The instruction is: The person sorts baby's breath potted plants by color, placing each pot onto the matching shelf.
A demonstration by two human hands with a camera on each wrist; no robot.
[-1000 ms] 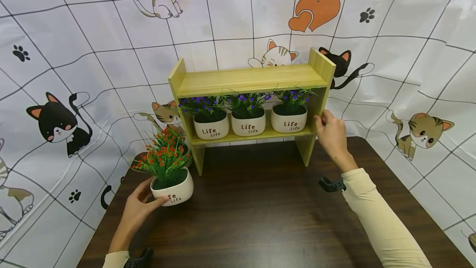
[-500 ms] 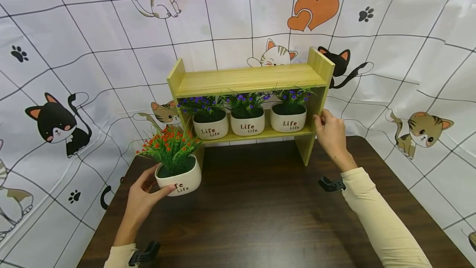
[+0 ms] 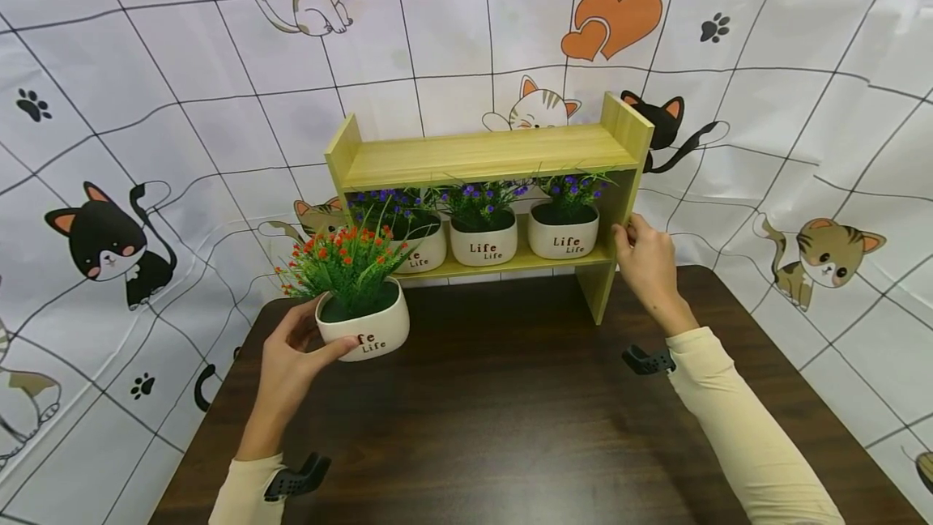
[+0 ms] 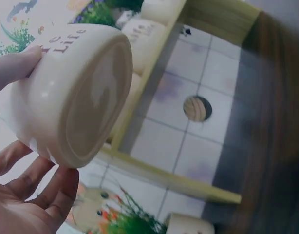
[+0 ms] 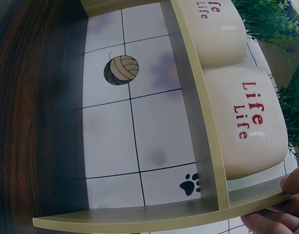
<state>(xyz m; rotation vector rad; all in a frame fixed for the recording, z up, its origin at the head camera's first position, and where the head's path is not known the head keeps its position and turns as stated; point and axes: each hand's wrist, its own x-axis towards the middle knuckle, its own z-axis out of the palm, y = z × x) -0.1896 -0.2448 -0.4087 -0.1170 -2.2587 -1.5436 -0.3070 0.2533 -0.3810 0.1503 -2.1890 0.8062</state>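
My left hand [image 3: 290,355] grips a white flowerpot [image 3: 368,330] of artificial red flowers, thumb across its "Life" lettering and fingers behind. The left wrist view shows the bare underside of this flowerpot [image 4: 98,105], so it is off the table, in front of the left end of a small wooden shelf [image 3: 488,156]. My right hand [image 3: 649,266] pinches the front edge of the shelf's right side panel [image 5: 154,219], thumb inside and fingers outside. On the middle board stand three white pots with purple flowers [image 3: 483,243]; the held plant partly covers the left one.
Dark wooden table [image 3: 510,411] lies beneath everything. Left of the shelf, a second pot with red flowers [image 4: 188,225] shows in the left wrist view; the held plant hides it in the head view. A cat-patterned wall covering [image 3: 452,39] rises close behind the shelf.
My left hand has raised the red-flowered pot and carried it right and toward the shelf, so it now overlaps the left purple-flowered pot. My right hand stays on the side panel.
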